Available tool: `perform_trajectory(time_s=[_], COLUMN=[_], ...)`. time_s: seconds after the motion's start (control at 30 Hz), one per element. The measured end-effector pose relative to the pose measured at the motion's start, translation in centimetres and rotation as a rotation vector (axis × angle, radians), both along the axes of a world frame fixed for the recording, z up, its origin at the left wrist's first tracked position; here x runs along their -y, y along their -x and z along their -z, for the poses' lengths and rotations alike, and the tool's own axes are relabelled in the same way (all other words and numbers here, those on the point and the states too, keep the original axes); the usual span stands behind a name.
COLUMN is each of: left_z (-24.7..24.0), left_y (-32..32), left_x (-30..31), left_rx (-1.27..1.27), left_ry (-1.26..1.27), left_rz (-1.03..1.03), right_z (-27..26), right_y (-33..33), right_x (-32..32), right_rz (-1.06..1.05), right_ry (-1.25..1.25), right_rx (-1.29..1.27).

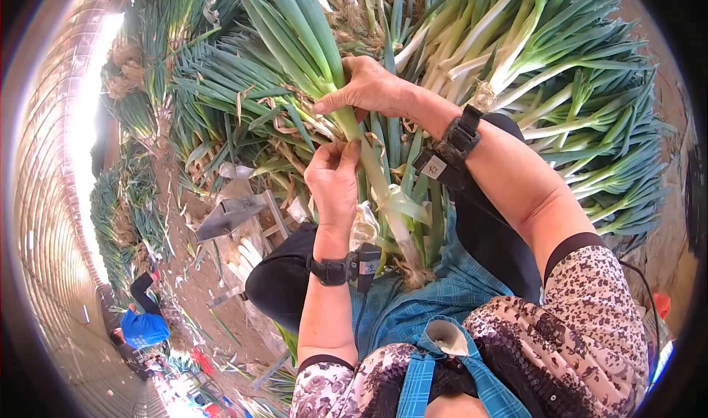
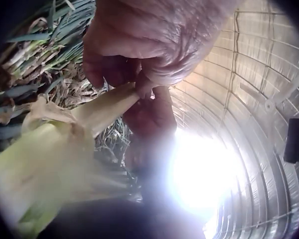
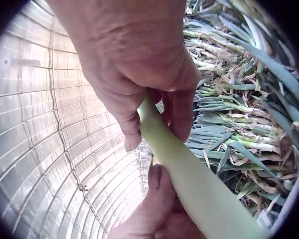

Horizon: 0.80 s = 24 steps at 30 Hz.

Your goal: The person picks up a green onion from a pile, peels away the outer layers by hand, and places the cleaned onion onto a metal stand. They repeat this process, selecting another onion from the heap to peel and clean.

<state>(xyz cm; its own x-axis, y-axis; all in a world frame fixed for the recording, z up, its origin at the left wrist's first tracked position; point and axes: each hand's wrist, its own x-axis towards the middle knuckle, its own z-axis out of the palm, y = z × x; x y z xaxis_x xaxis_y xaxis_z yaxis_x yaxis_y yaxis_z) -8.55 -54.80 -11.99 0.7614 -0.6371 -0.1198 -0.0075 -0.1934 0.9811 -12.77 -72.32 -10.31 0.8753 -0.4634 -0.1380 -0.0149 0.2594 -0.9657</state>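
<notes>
Nearest, a shaggy root end [image 1: 414,276] lies over the blue checked apron [image 1: 383,311], and from it a long green onion [image 1: 375,168] slants up and away between the knees; a strip of loose pale skin [image 1: 407,205] hangs about its lower shaft. Further up, the left hand [image 1: 333,185] pinches at the shaft between thumb and bent fingers; just beyond it the right hand [image 1: 376,90] grips the onion below the fork of the leaves, thumb on one side, fingers curled round the other.

The stalk looks light for its length; the pale shaft seems firm enough to stay straight, though it would probably bend or snap if forced; the green leaves [image 1: 295,42] look softer and easily creased; the bared surface is smooth and likely slippery, the outer skin thin and apt to tear; the surest hold is round the firm shaft, just under the fork.

Beyond lie heaped onions [image 1: 590,115], leaves outward; farther off, a person in blue [image 1: 144,329] bends near the ribbed, curved wall [image 1: 63,137].
</notes>
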Motion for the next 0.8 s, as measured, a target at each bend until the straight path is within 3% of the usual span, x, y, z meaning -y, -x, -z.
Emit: perform_trajectory(time_s=[0.07,0.33,0.4,0.47,0.53,0.6,0.67,0.73,0.8], left_z=[0.4,0.4,1.4,2.7,3.1,3.1,3.2,2.9,4.1], left_y=[-0.3,0.2,1.0,2.4,2.7,2.5,2.5,2.2,2.7], left_x=[0.0,-0.3,-1.1,-1.9,-1.8,-1.0,-0.7,-1.1,-1.5], left_rx=[-0.377,-0.369,-0.42,-0.349,-0.386,0.008,-0.134,-0.296,-0.239], left_ry=[0.111,0.107,0.075,0.084,0.131,-0.1,0.021,-0.005,-0.083], left_rz=[0.084,0.035,0.029,0.215,0.208,0.224,0.223,0.411,0.472], right_z=[0.3,0.6,1.4,1.2,1.2,1.9,2.0,1.7,0.7], right_y=[-0.2,-0.7,-1.5,-1.4,-1.2,-1.8,-1.2,-0.7,-0.5], right_x=[-0.1,-0.2,0.0,0.0,-0.3,-1.0,-0.9,-0.4,0.1], right_rz=[0.028,0.074,0.219,0.244,0.328,0.359,0.276,0.274,0.239], right_ry=[0.027,0.106,0.108,0.135,-0.181,-0.221,-0.191,-0.272,-0.472], right_rx=[-0.015,-0.092,-0.056,-0.076,0.074,0.018,-0.06,-0.036,0.054])
